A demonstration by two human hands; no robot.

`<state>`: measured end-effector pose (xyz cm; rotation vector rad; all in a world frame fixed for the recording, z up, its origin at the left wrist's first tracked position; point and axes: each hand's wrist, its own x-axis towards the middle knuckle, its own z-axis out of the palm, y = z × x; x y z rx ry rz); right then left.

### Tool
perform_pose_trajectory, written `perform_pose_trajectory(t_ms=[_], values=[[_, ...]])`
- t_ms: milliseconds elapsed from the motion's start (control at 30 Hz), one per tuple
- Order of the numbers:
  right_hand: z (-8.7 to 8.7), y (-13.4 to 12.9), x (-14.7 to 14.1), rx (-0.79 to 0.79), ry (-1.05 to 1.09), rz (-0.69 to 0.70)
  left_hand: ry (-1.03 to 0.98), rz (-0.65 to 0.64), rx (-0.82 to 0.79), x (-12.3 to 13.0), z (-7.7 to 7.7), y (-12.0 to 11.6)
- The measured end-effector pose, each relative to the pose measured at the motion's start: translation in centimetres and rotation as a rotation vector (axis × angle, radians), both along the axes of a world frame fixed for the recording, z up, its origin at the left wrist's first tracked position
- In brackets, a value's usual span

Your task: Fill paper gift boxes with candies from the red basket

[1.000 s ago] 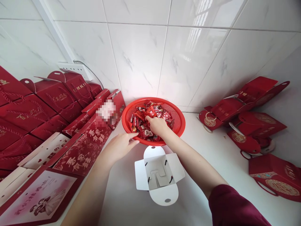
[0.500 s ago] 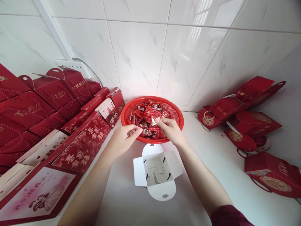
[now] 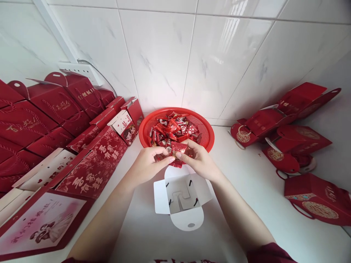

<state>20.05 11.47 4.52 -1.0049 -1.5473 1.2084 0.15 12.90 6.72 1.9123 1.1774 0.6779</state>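
Just over the near rim of a red plastic basket point(image 3: 210, 133), my two hands meet. My right hand point(image 3: 199, 160) is closed on a red wrapped candy point(image 3: 178, 147), its thumb on the near side. Beside it, my left hand point(image 3: 150, 162) is closed too, thumb and fingertips at the same candy; its curled fingers are partly hidden. Many wrapped candies point(image 3: 172, 126), red with some printed ones, fill the basket. Right below my hands stands an open white box point(image 3: 181, 197), flaps folded outward, its inside bare with dark cord ends at the slots.
Red gift boxes with rope handles point(image 3: 55, 102) are stacked at the left, with patterned boxes point(image 3: 101, 157) in front. More red boxes point(image 3: 309, 201) lie along the right. A power strip point(image 3: 82, 71) sits by the tiled wall point(image 3: 159, 54) behind the basket.
Both hands have come together and nearer to me, from over the basket to its near rim. The right hand has brought a candy along, and the left fingers have closed in on it.
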Motion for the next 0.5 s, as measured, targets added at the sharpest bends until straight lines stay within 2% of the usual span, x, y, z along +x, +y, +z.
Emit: perform_pose_trajectory(t_ms=[133,267,500], values=[[0.9,-0.8,1.2,0.079,-0.166,0.031,0.011,-0.048,0.014,0.1,0.1,-0.1],[2.1,-1.8,2.5,0.09,-0.388,0.155,-0.047,-0.124,-0.12,0.2,0.2,-0.2],[2.2,-2.5,2.5,0.096,-0.436,0.265,0.035,-0.142,-0.137,0.5,0.2,-0.6]])
